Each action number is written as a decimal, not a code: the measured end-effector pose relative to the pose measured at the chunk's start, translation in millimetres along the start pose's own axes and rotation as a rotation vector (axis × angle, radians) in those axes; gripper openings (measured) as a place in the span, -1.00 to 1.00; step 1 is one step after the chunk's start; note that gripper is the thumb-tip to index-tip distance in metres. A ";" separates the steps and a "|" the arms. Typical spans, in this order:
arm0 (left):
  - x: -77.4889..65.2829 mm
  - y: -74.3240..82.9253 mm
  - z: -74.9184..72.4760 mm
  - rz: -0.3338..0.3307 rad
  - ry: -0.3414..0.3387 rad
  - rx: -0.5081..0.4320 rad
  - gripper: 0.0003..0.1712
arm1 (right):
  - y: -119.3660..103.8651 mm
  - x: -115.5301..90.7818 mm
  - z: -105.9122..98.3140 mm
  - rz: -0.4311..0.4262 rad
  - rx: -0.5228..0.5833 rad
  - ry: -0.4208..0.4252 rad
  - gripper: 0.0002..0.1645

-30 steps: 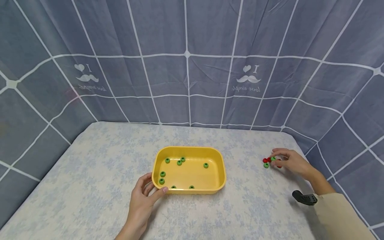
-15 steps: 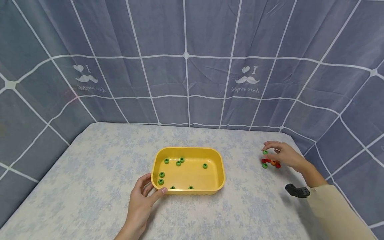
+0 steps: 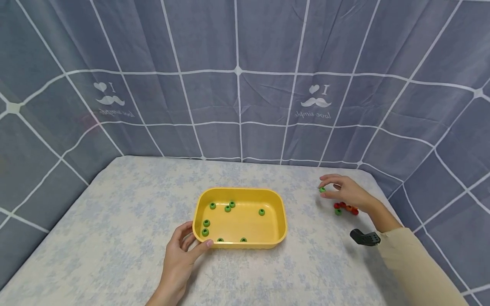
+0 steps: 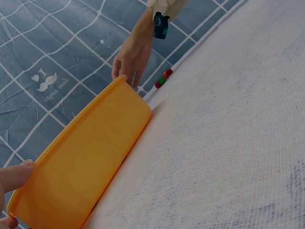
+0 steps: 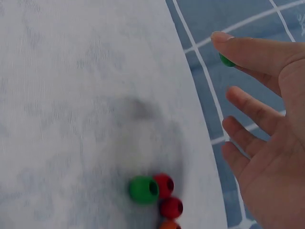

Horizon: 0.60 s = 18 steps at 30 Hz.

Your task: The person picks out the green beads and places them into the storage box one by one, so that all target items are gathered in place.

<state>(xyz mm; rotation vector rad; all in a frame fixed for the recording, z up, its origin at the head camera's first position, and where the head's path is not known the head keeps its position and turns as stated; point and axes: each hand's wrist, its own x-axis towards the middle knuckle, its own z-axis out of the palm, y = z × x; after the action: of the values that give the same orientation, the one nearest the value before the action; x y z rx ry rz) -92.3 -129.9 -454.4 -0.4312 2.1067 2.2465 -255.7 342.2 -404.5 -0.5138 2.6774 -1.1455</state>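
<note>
My left hand [image 3: 181, 255] grips the near left corner of a yellow tray [image 3: 252, 245], its thumb over the rim and its fingers along the side. Several green beads [image 3: 261, 212] lie on the tray floor, mostly toward the left. Over the table at the right, my right hand [image 3: 346, 192] pinches one green bead [image 3: 322, 190] between thumb and index finger. From the right wrist, only a sliver of that bead [image 5: 226, 60] shows behind the thumb. Below the hand sits a small cluster with a green bead [image 5: 144, 190], red beads [image 5: 171, 208] and an orange bead [image 5: 170, 224].
A pale flowered cloth [image 3: 126, 221] covers the table. Blue-grey curtains [image 3: 214, 97] with white lines hang close behind it and at both sides. A black strap-like band [image 3: 365, 237] sits at the right wrist, beside a beige sleeve [image 3: 417, 263].
My right hand has lifted a green bead out of the cluster and moved left and away from me with it. My left hand and the tray stay in place.
</note>
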 end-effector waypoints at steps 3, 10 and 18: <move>-0.7 0.6 0.1 -0.001 0.002 0.000 -0.09 | -5.7 6.2 4.7 -0.027 -0.020 -0.004 -0.66; -0.7 1.6 -0.1 0.010 0.002 0.000 -0.09 | -22.9 21.6 17.0 -0.086 -0.039 -0.023 -0.71; -1.0 0.6 -0.2 -0.002 0.005 0.002 -0.09 | -40.6 36.0 27.9 -0.137 -0.026 -0.078 -0.72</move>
<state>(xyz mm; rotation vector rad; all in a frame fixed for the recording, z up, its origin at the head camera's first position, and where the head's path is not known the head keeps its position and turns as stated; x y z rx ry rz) -91.4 -130.1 -453.6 -0.4387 2.1103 2.2445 -270.8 283.8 -395.3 -0.7404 2.6290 -1.1016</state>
